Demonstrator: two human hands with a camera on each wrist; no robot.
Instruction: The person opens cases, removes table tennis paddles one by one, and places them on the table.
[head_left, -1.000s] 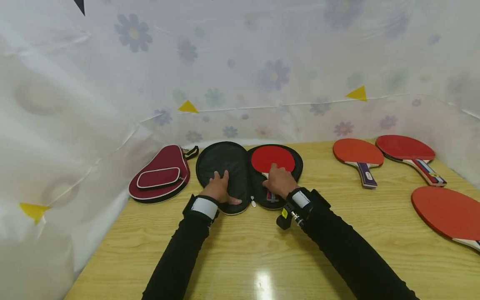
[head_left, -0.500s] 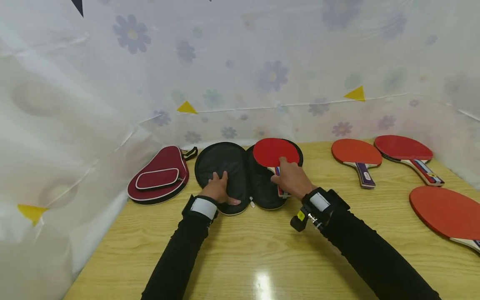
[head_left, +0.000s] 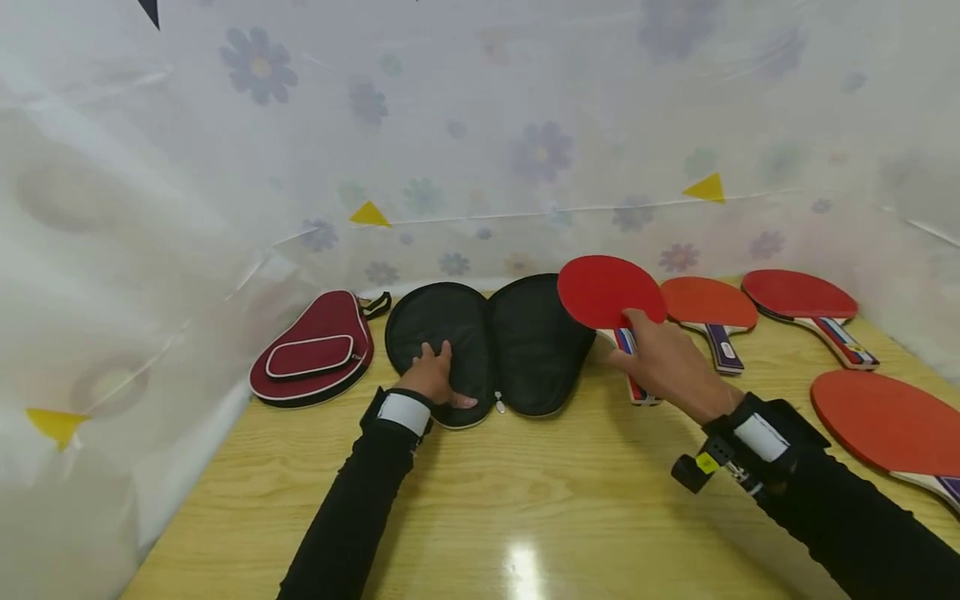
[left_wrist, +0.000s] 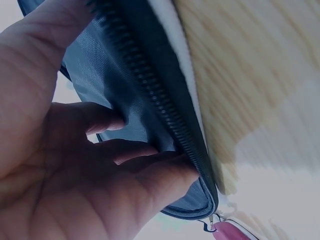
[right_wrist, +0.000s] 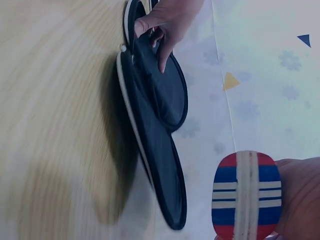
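A black zip-up table tennis bat case [head_left: 536,342] lies spread open on the table, its two halves side by side. My left hand [head_left: 429,375] rests on its left half with fingers and thumb spread. In the left wrist view those fingers [left_wrist: 165,182] reach over the zip edge onto the dark lining. To the right of the case, my right hand [head_left: 671,358] grips a red table tennis bat [head_left: 603,292] around the neck, raised above the table with the blade away from me. The striped handle end [right_wrist: 247,195] shows close up in the right wrist view.
A maroon bat case [head_left: 318,354] with a wrist loop lies at left. On the right are an orange bat with a purple handle [head_left: 708,302], a red bat [head_left: 798,293], and a nearer orange bat [head_left: 892,421]. A flowered sheet [head_left: 480,150] hangs behind.
My right hand has lifted the red bat off the case's right half and carried it to the right. The left hand has stayed on the left half.
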